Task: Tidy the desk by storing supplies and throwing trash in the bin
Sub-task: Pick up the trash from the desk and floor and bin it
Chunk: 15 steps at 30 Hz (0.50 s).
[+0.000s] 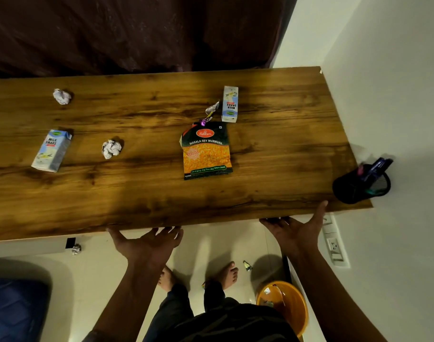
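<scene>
At the near edge of the desk (146, 193) we hold both hands out, palms up and fingers spread, gripping nothing. Our left hand (146, 245) sits just below the desk's front rim, its fingertips reaching to the edge. Our right hand (296, 230) does the same further right, with the thumb raised against the rim near the corner.

Just beyond that thumb, on the desk's near right corner by the wall, stands a black mesh pen holder (361, 185), tilted in this view, with a few pens (376, 166) sticking out of it. Down on the floor beside our right arm is an orange bin (285, 304); we see a couple of scraps inside it, too small to name.

On the desk lie the things to sort: a snack packet (206, 151) flat near the middle, a foil wrapper (209, 112) touching its far edge, and a milkshake carton (230, 104) lying just beside that. Well apart to the left lie a crumpled paper ball (111, 148), a second milkshake carton (51, 151), and another paper ball (62, 96) nearer the far edge.

Bare wood runs along the whole front strip of the desk. On the floor we see a paper ball (76, 249) under the desk edge and a small wrapper (247, 265) near our feet.
</scene>
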Tool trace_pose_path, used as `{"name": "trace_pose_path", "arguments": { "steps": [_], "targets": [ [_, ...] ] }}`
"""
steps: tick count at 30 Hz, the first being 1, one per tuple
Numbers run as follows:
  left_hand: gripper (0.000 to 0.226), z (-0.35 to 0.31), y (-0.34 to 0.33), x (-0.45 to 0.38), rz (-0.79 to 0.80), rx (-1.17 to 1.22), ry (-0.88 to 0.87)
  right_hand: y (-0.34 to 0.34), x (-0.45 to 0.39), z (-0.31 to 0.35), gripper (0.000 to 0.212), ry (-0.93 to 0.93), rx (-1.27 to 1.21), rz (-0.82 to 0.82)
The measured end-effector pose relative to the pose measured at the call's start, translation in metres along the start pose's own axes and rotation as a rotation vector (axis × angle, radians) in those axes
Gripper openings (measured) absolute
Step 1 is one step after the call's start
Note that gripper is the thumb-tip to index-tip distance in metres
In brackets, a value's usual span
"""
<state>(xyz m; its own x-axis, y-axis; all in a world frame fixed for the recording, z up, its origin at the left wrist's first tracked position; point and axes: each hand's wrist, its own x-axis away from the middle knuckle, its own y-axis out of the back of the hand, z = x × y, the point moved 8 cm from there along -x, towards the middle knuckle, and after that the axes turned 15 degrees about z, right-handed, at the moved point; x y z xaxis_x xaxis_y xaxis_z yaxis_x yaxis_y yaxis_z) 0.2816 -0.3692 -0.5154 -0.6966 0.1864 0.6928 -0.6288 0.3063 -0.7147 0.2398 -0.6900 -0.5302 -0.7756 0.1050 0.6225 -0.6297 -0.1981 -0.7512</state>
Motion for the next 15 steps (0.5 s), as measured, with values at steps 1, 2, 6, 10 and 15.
{"name": "trace_pose_path", "arguments": {
  "steps": [1,2,6,10,15],
  "targets": [
    [0.132,0.001,0.001,0.002,0.002,-0.012,0.007,0.001,0.002,-0.001,0.132,-0.006,0.0,0.005],
    [0.134,0.002,0.003,0.004,0.007,-0.02,0.011,0.002,0.005,-0.003,0.129,-0.011,-0.001,0.01],
    [0.137,-0.001,0.004,0.011,0.04,-0.026,0.012,-0.002,0.013,-0.007,0.122,-0.004,0.04,0.012],
    [0.134,-0.006,0.004,0.018,0.079,-0.058,0.015,-0.012,0.018,-0.016,0.117,0.044,0.177,-0.029],
    [0.13,-0.025,0.004,0.032,0.113,-0.07,-0.016,-0.042,0.02,-0.035,0.113,0.095,0.375,-0.016]
  ]
}}
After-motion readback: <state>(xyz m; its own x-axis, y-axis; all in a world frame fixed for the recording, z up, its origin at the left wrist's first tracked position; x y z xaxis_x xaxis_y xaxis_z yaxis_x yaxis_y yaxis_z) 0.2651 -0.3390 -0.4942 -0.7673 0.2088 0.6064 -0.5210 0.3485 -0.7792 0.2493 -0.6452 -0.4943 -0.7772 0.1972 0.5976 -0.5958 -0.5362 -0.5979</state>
